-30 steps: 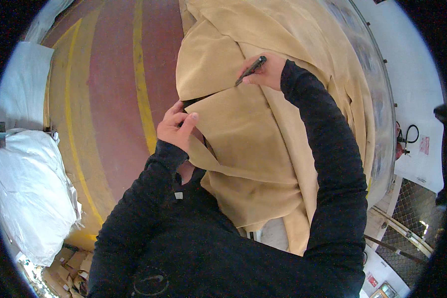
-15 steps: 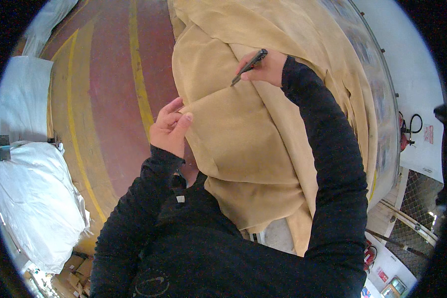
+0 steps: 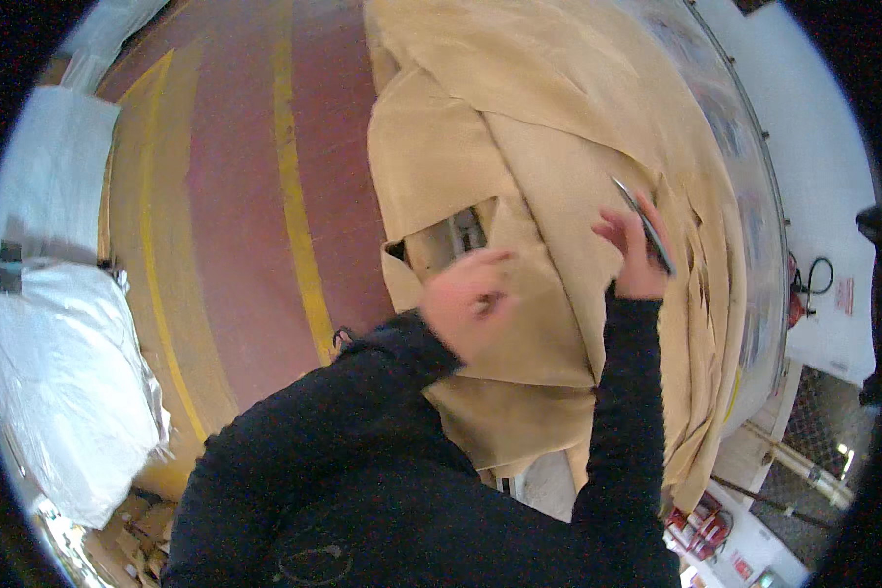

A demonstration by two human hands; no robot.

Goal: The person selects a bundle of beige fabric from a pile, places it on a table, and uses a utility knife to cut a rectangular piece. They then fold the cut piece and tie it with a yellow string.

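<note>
Tan cloth (image 3: pixel 549 294) lies in broad folds in front of me. A slit with a raised corner gapes in it, and through this opening a grey and dark surface (image 3: pixel 451 235) shows. My left hand (image 3: pixel 468 304) is over the cloth just below the gap, with its fingers bent and smeared by motion. Whether it grips the cloth there cannot be made out. To the right, my right hand (image 3: pixel 639 253) is closed around a slim knife (image 3: pixel 649 231) with a dark handle, its thin pale blade pointing up and left, apart from the slit.
Left of the cloth runs a dark red floor (image 3: pixel 235 225) with yellow stripes (image 3: pixel 299 196). White-wrapped bundles (image 3: pixel 69 382) stand at the far left. A clear-covered roll or stack (image 3: pixel 750 245) borders the cloth on the right, with a red fire extinguisher (image 3: pixel 796 294) beyond it.
My right hand has drawn back to the right with the knife, away from the cloth's left part. My left hand has moved right and down over the cloth, and the slit now gapes open.
</note>
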